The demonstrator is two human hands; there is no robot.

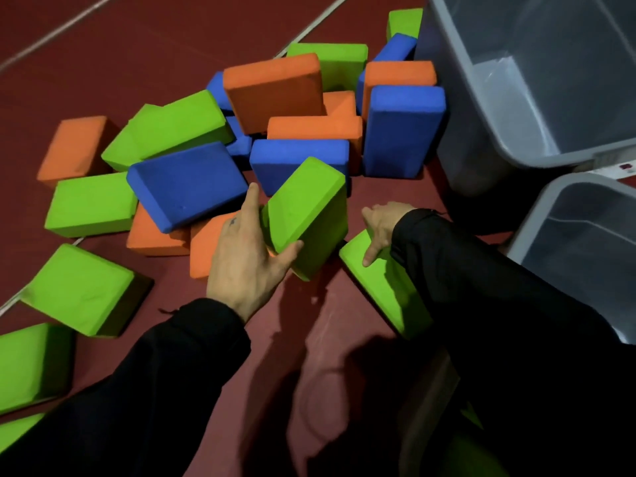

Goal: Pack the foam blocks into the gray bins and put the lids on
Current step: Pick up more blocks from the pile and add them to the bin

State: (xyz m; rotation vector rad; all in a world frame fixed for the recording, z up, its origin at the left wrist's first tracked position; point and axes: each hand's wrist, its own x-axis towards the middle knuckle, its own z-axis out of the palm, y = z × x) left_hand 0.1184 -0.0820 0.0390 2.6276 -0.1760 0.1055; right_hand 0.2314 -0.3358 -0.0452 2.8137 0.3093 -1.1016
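Here, from the head view, the left hand (247, 256) holds a tilted green block (309, 215), thumb under its near end and fingers spread up its left side, the forefinger reaching toward a blue block (187, 184) just beside it. The right hand (382, 228) holds a second green block (382, 287), fingers curled over its far end and the thumb laid on its top face; much of that block is hidden under the black sleeve (509, 304). Both blocks sit at the near edge of the pile (296, 108) of orange, blue and green blocks on the red floor (103, 39).

Two gray bins stand to the right: the far bin (530, 98) touches an upright blue block at the pile's right edge, and the near bin (585, 228) is just beside the right arm. Both show bare bottoms in the parts visible. No lids appear.

The step looks like lifting one block in each hand to carry across to a bin, with packing barely begun. To do it well, I would firm the left grip first, since the thumb alone takes the weight from below and foam may slip or bend. Lift the tilted block clear so it does not drag the orange blocks (203, 246) under it. Lay both blocks flat against a bin corner, long sides together, so later rows fit and the lid can seat. The near bin seems the shorter reach for the right hand.
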